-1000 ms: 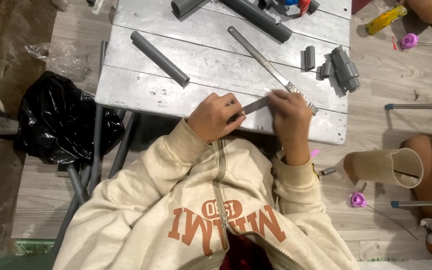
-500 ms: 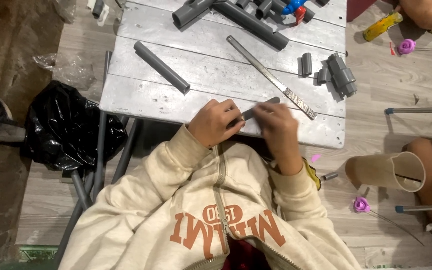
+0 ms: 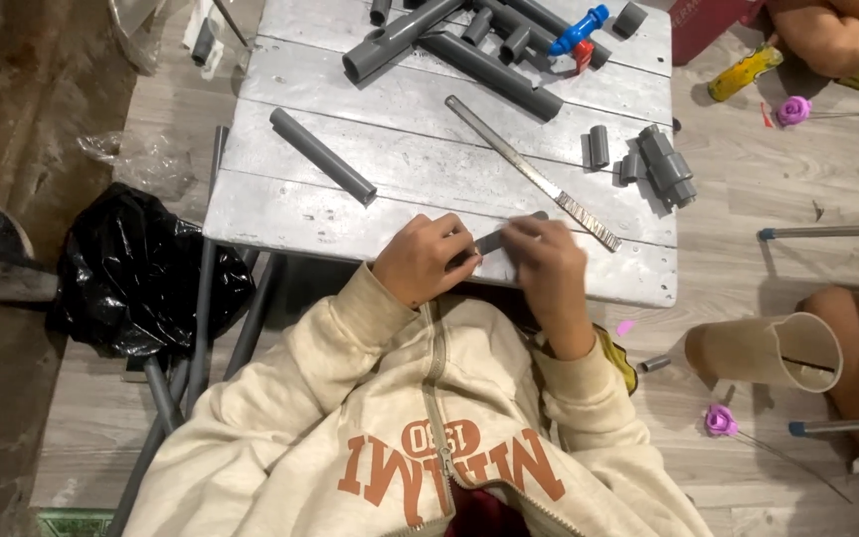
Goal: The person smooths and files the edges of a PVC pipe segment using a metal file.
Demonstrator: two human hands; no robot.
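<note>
Head view: left hand [image 3: 428, 261] and right hand [image 3: 546, 261], wrists bent inward, both pinched on a short grey pipe piece [image 3: 499, 237] at the near edge of the grey table [image 3: 280, 214], just below the flat metal file [image 3: 534, 172].

Pipe pieces [image 3: 322, 156] on table [image 3: 280, 224]

Left hand [image 3: 420, 261] curled, fingers [image 3: 456, 249] pinched together; right hand [image 3: 547, 261] close beside it, fingers bent; both wrists in cream sleeves.

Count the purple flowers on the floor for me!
2 purple flowers: one on the floor near the top right, one lower right by the beige tube. Others may be hidden.
</note>
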